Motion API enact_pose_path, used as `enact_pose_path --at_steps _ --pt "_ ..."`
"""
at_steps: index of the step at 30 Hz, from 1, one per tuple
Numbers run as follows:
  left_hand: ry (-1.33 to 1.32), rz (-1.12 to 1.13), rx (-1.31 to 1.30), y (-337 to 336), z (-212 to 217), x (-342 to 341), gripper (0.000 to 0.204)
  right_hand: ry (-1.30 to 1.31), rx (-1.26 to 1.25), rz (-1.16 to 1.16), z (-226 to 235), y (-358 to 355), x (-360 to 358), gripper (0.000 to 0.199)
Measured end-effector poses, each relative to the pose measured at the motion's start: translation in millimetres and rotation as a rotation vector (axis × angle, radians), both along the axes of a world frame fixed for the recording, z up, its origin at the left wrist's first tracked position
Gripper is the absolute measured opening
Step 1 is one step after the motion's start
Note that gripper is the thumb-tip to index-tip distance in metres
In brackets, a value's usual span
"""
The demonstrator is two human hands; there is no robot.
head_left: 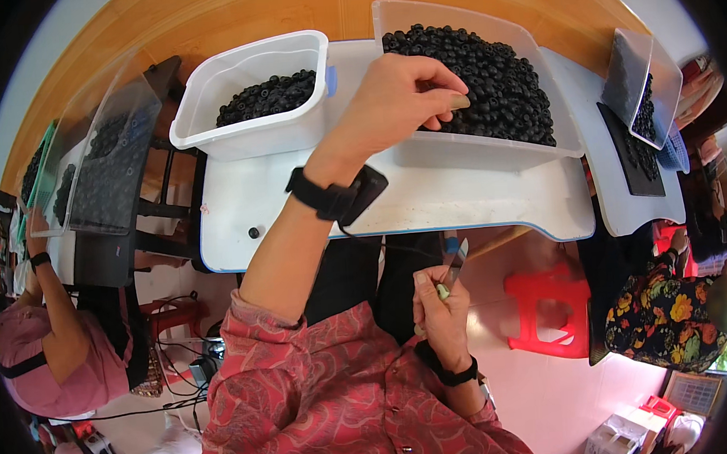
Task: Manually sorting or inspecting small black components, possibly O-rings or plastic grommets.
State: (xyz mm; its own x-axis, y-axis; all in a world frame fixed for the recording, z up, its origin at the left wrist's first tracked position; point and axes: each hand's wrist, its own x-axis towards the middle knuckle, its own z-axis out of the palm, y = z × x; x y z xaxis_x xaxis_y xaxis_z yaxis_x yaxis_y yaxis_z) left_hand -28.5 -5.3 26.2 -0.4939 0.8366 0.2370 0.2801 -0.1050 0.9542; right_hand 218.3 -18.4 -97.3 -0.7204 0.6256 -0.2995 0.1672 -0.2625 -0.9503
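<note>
My left hand reaches over the clear plastic bin, which is heaped with small black ring-shaped parts. Its fingers are closed in a pinch above the heap, and a brownish cover sits on the thumb tip. Whatever lies between the fingertips is hidden. Lower down, in front of the table edge, my right hand is closed round a small knife, its blade pointing up. Something pale green shows by that thumb. Left of the bin, a white tub holds a smaller pile of the same black parts.
One loose black part lies on the white table. A red stool stands on the floor to the right. People sit on both sides, at their own tables with clear bins. Cables run across the floor at left.
</note>
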Motion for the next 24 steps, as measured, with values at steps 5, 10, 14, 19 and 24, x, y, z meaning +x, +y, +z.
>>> enact_pose_path --at_steps 5,10,14,19,24 --pt "-0.382 -0.112 0.240 -39 -27 24 0.018 -0.010 -0.001 -0.006 -2 2 -1 0.018" --pt "-0.846 -0.248 0.355 -74 -59 63 0.022 0.026 -0.005 0.031 3 3 -3 0.017" --pt "-0.972 -0.291 0.439 -84 -91 85 0.021 0.052 0.004 0.020 6 3 -5 0.017" --pt "-1.068 -0.276 0.428 -91 -110 104 0.022 0.088 0.008 -0.026 10 4 -3 0.018" --pt "-1.055 -0.233 0.395 -97 -128 118 0.023 0.243 -0.005 -0.059 14 2 1 0.018"
